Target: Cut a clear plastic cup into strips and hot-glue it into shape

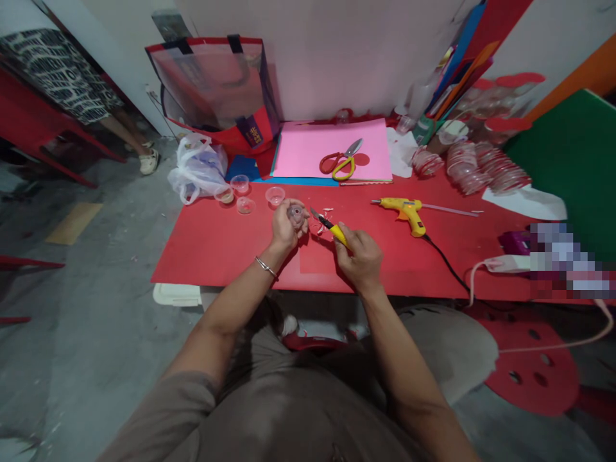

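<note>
My left hand (pixel 285 230) is closed round a small clear plastic cup (pixel 296 215), its round end facing up with a dark hole or ring at the centre. In my right hand (pixel 360 258) is a yellow-and-black utility knife (pixel 337 233), its blade pointing up and left, a short gap away from the cup. Thin pale shavings (pixel 321 223) lie on the red table (pixel 231 247) beneath the knife. Small clear cups (pixel 275 196) stand just beyond my left hand.
A yellow hot glue gun (pixel 407 213) lies to the right, its black cord running off the front edge. Scissors (pixel 344 160) rest on pink paper (pixel 303 147). Stacked clear lids (pixel 500 168), a plastic bag (pixel 198 168) and a tote bag (pixel 216 90) stand behind. Another person's legs (pixel 128 131) show at left.
</note>
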The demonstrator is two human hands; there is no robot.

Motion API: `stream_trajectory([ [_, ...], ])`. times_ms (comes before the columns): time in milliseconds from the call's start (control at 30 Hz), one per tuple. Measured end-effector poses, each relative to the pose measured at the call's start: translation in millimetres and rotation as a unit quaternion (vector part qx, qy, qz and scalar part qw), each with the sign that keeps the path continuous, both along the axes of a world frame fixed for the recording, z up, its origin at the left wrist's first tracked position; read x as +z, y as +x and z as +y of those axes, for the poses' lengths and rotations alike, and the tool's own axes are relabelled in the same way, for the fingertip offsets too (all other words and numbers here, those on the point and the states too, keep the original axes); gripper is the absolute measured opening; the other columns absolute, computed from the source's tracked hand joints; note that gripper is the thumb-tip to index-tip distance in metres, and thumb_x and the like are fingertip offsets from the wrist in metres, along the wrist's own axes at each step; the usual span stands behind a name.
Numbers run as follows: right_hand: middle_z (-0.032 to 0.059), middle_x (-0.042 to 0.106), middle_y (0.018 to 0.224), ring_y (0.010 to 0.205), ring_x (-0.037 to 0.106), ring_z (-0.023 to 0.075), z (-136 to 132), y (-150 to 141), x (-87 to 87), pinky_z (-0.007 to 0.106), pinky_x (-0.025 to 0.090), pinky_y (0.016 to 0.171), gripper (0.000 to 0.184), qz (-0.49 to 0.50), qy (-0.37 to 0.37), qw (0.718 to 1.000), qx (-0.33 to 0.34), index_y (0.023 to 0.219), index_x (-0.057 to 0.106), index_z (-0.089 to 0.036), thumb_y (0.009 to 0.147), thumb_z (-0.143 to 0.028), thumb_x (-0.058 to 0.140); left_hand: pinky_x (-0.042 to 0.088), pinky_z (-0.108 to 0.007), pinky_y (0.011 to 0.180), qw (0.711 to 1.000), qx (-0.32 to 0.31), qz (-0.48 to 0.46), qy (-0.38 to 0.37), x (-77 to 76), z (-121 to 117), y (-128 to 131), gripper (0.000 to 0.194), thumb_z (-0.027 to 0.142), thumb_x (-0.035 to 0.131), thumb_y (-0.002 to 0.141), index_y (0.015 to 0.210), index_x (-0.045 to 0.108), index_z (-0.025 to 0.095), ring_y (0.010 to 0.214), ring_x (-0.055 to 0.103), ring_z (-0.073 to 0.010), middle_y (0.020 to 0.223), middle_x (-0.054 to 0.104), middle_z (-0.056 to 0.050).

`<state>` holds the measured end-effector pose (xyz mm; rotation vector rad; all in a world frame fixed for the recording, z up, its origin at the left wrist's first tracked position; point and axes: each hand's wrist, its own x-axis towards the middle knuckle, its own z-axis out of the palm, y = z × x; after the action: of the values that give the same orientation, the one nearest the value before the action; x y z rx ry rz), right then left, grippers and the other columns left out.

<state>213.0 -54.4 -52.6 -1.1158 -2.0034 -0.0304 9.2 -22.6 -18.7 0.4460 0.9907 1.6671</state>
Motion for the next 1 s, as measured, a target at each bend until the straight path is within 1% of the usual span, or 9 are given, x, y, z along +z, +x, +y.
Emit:
stream_trajectory([
  [67, 0.0082, 0.076, 0.096, 0.088, 0.067, 0.0196, -0.9, -0.2, 0.8, 0.030, 0.050, 0.078, 0.037, -0.006, 0.001, 1.000, 0.010, 0.136, 0.072, -0.022, 0.101, -0.029, 0.062, 0.022, -0.020, 0.032, 1.000, 0.001, 0.007, -0.003, 1.3, -0.4, 0.1, 0.034, 0.049, 0.054, 0.098, 0.082, 0.058, 0.020, 0.034, 0.047, -0.0083, 0.060, 0.063, 0.001],
  [200, 0.0078, 0.076, 0.097, 0.088, 0.066, 0.0197, -3.7, -3.1, 2.7, 0.030, 0.049, 0.076, 0.037, -0.039, -0.004, 0.999, 0.024, 0.136, 0.073, -0.025, 0.100, -0.029, 0.063, 0.026, -0.018, 0.034, 1.000, 0.003, 0.017, -0.022, 5.0, -0.9, 1.6, 0.033, 0.046, 0.051, 0.099, 0.081, 0.059, 0.019, 0.034, 0.043, -0.0065, 0.060, 0.064, 0.000],
  [300, 0.0075, 0.075, 0.096, 0.088, 0.066, 0.0196, -2.8, -3.9, 1.1, 0.029, 0.048, 0.076, 0.038, -0.040, -0.010, 0.999, 0.016, 0.137, 0.072, -0.025, 0.101, -0.028, 0.061, 0.024, -0.017, 0.034, 0.999, 0.005, 0.024, -0.023, 5.7, -0.9, 2.5, 0.034, 0.049, 0.054, 0.097, 0.081, 0.058, 0.019, 0.034, 0.042, -0.0057, 0.060, 0.063, 0.001],
  [467, 0.0080, 0.075, 0.094, 0.086, 0.066, 0.0198, 1.7, -0.5, -2.0, 0.030, 0.048, 0.075, 0.038, -0.016, -0.006, 1.000, -0.014, 0.137, 0.072, -0.021, 0.102, -0.031, 0.061, 0.020, -0.020, 0.031, 1.000, -0.004, 0.024, -0.006, 4.5, -1.9, 1.6, 0.032, 0.048, 0.053, 0.097, 0.082, 0.057, 0.020, 0.033, 0.046, -0.0087, 0.058, 0.061, 0.001],
  [600, 0.0077, 0.075, 0.095, 0.087, 0.066, 0.0192, -0.8, -0.9, 1.7, 0.030, 0.049, 0.076, 0.037, -0.015, 0.013, 1.000, 0.020, 0.136, 0.073, -0.022, 0.102, -0.028, 0.061, 0.024, -0.019, 0.033, 1.000, 0.005, 0.003, -0.020, 5.4, -2.1, 1.4, 0.034, 0.049, 0.054, 0.098, 0.082, 0.059, 0.019, 0.034, 0.046, -0.0079, 0.061, 0.063, 0.000],
  [700, 0.0075, 0.075, 0.096, 0.087, 0.066, 0.0193, -3.6, -3.1, 4.0, 0.029, 0.048, 0.074, 0.037, -0.033, 0.017, 0.999, 0.035, 0.136, 0.073, -0.023, 0.101, -0.027, 0.062, 0.026, -0.017, 0.035, 1.000, 0.001, 0.011, -0.027, 6.2, -1.4, 2.1, 0.034, 0.046, 0.051, 0.099, 0.081, 0.059, 0.019, 0.034, 0.041, -0.0055, 0.061, 0.064, 0.000],
  [767, 0.0075, 0.075, 0.097, 0.088, 0.066, 0.0195, -4.0, -3.8, 3.8, 0.030, 0.048, 0.075, 0.038, -0.038, 0.005, 0.999, 0.027, 0.137, 0.073, -0.024, 0.101, -0.027, 0.062, 0.026, -0.017, 0.035, 1.000, 0.000, 0.017, -0.021, 6.5, -1.1, 2.6, 0.033, 0.044, 0.050, 0.099, 0.080, 0.059, 0.018, 0.033, 0.038, -0.0045, 0.061, 0.064, 0.000],
  [833, 0.0076, 0.075, 0.097, 0.088, 0.065, 0.0197, -3.2, -3.5, 2.5, 0.030, 0.048, 0.075, 0.038, -0.038, -0.004, 0.999, 0.021, 0.137, 0.072, -0.024, 0.101, -0.027, 0.061, 0.024, -0.018, 0.034, 1.000, 0.002, 0.017, -0.018, 6.5, -1.3, 2.9, 0.033, 0.044, 0.050, 0.100, 0.080, 0.059, 0.019, 0.033, 0.039, -0.0049, 0.061, 0.063, 0.000],
  [1000, 0.0081, 0.074, 0.094, 0.086, 0.065, 0.0201, 0.2, -0.3, 0.2, 0.031, 0.047, 0.074, 0.038, -0.016, -0.006, 1.000, -0.007, 0.138, 0.072, -0.023, 0.101, -0.029, 0.060, 0.020, -0.020, 0.032, 1.000, 0.005, 0.005, -0.019, 7.1, -2.5, 2.0, 0.036, 0.051, 0.054, 0.099, 0.081, 0.058, 0.020, 0.033, 0.046, -0.0080, 0.060, 0.060, 0.001],
])
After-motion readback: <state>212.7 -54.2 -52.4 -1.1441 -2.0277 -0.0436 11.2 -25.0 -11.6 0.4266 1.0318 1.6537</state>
